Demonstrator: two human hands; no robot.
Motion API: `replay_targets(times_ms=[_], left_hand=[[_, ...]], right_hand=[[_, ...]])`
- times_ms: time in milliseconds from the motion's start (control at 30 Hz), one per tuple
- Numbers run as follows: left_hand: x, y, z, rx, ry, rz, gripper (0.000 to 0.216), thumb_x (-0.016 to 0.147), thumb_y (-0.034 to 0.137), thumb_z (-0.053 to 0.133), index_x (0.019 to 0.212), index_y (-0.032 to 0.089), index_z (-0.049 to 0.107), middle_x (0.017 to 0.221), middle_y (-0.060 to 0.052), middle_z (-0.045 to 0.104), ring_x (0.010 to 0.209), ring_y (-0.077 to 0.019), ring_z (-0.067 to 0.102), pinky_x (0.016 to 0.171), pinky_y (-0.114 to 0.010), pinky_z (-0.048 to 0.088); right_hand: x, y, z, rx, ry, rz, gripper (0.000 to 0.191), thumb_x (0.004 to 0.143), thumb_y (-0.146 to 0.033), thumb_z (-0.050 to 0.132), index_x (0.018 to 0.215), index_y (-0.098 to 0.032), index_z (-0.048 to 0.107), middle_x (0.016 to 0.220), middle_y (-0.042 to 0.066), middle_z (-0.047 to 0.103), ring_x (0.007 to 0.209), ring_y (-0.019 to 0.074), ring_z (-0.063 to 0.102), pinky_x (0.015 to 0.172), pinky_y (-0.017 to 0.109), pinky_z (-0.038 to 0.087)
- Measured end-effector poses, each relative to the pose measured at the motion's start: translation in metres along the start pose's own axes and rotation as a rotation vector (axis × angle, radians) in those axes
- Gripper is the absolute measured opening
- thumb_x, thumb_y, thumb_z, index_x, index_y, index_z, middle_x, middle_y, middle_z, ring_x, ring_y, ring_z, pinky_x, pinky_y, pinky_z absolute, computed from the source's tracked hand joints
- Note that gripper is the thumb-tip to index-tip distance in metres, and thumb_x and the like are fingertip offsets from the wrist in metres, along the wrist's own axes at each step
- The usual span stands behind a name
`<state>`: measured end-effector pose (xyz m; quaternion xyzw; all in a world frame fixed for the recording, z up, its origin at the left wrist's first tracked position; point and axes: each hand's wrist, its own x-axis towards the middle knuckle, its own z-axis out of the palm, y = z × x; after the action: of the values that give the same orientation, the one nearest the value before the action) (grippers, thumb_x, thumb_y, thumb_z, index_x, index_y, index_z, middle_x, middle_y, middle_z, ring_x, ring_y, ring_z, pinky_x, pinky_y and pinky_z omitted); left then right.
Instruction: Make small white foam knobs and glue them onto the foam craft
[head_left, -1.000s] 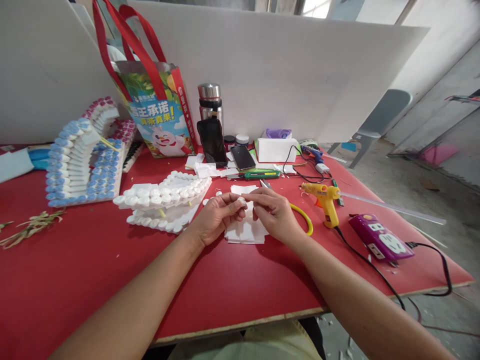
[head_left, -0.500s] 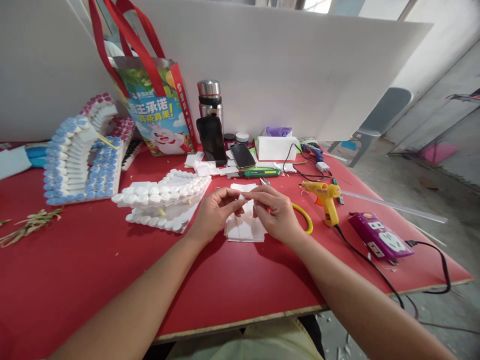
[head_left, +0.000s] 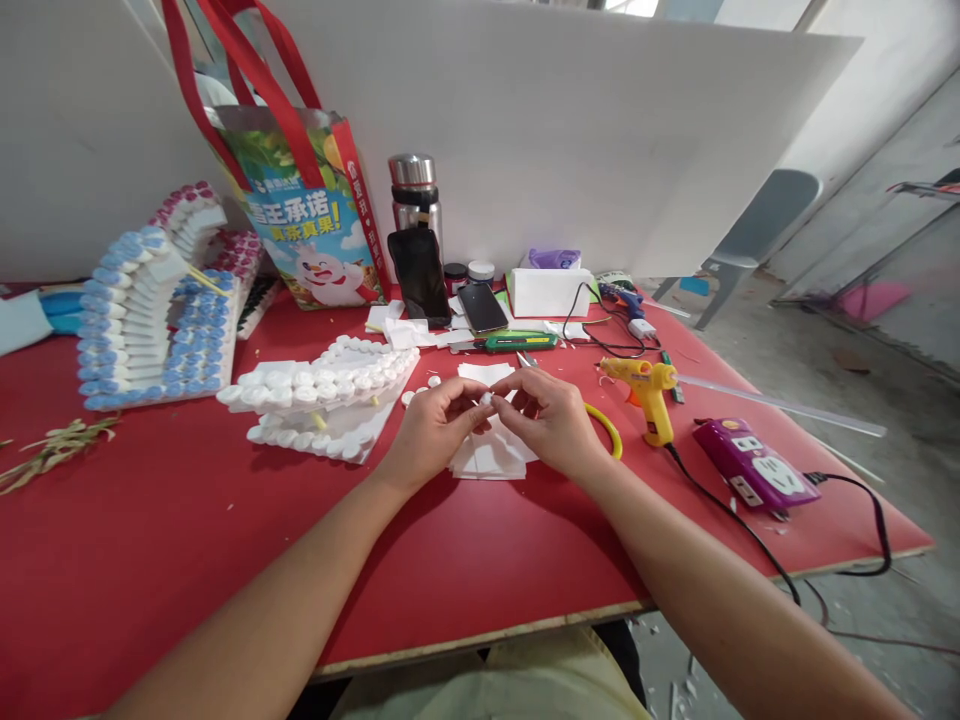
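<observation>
Between the fingertips of both hands is a small roll of white paper (head_left: 487,399). My left hand (head_left: 439,425) pinches it from the left. My right hand (head_left: 551,415) pinches it from the right, fingers curled. Beneath them lies a stack of white paper sheets (head_left: 491,462), partly covered by the hands. A few white paper rolls (head_left: 409,398) rest on the table just left of my left hand. Farther left stands a white model (head_left: 322,385) edged with rows of such rolls, with short yellow sticks between its two layers.
A yellow glue gun (head_left: 649,395), a purple power strip (head_left: 757,465) and a yellow ring-shaped handle (head_left: 607,430) are on the right. Behind are a green cutter (head_left: 521,341), phones (head_left: 482,308), a steel flask (head_left: 412,190) and a bag (head_left: 307,215). A blue-and-white model (head_left: 157,325) stands left.
My right fingers have curled in from a straighter pose, and the paper piece now shows as a compact roll. The view has shifted slightly, uncovering loose rolls beside my left hand.
</observation>
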<state>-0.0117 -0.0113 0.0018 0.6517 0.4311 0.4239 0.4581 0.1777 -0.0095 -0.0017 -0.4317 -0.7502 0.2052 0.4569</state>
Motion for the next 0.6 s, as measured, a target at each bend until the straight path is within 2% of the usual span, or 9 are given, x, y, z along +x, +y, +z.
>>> replay_targets(times_ms=[233,367,433,500,600], left_hand=[[0.0,0.007,0.0,-0.107,-0.021,-0.01,0.031,0.087,0.043,0.074,0.105,0.017,0.071,0.088,-0.004,0.073,0.075,-0.0164,0.07,0.075,-0.029,0.056],[0.001,0.006,0.001,-0.163,-0.041,-0.035,0.029,0.086,0.039,0.077,0.103,0.017,0.071,0.082,-0.003,0.073,0.073,-0.0151,0.07,0.075,-0.028,0.055],[0.002,0.004,0.001,-0.206,-0.028,-0.08,0.029,0.084,0.039,0.078,0.1,0.017,0.07,0.08,-0.002,0.072,0.071,-0.0155,0.07,0.073,-0.029,0.056],[0.003,0.003,0.001,-0.257,-0.015,-0.13,0.031,0.082,0.04,0.08,0.096,0.016,0.068,0.08,-0.003,0.072,0.071,-0.0166,0.071,0.072,-0.03,0.057],[0.004,0.002,0.002,-0.323,-0.014,-0.179,0.033,0.079,0.039,0.083,0.093,0.015,0.067,0.083,-0.005,0.073,0.071,-0.0175,0.073,0.072,-0.032,0.059]], right_hand=[[0.001,-0.001,0.001,-0.054,0.025,0.078,0.012,0.091,-0.028,0.062,0.083,-0.019,0.066,0.071,0.0,0.066,0.058,0.0111,0.054,0.059,0.024,0.041],[0.003,-0.003,-0.006,-0.102,0.012,0.11,0.014,0.093,-0.029,0.058,0.086,-0.019,0.065,0.074,0.001,0.067,0.062,0.0125,0.059,0.062,0.025,0.043],[0.001,-0.008,-0.016,-0.293,-0.003,0.123,0.016,0.095,-0.029,0.054,0.09,-0.018,0.065,0.081,0.003,0.069,0.066,0.0143,0.061,0.062,0.026,0.042],[-0.006,-0.013,-0.028,-0.613,-0.058,0.179,0.019,0.097,-0.03,0.05,0.098,-0.017,0.065,0.091,0.007,0.07,0.068,0.0169,0.063,0.059,0.028,0.037],[-0.02,-0.018,-0.044,-1.01,-0.261,0.301,0.024,0.097,-0.033,0.051,0.105,-0.014,0.063,0.096,0.012,0.068,0.072,0.0227,0.066,0.056,0.03,0.032]])
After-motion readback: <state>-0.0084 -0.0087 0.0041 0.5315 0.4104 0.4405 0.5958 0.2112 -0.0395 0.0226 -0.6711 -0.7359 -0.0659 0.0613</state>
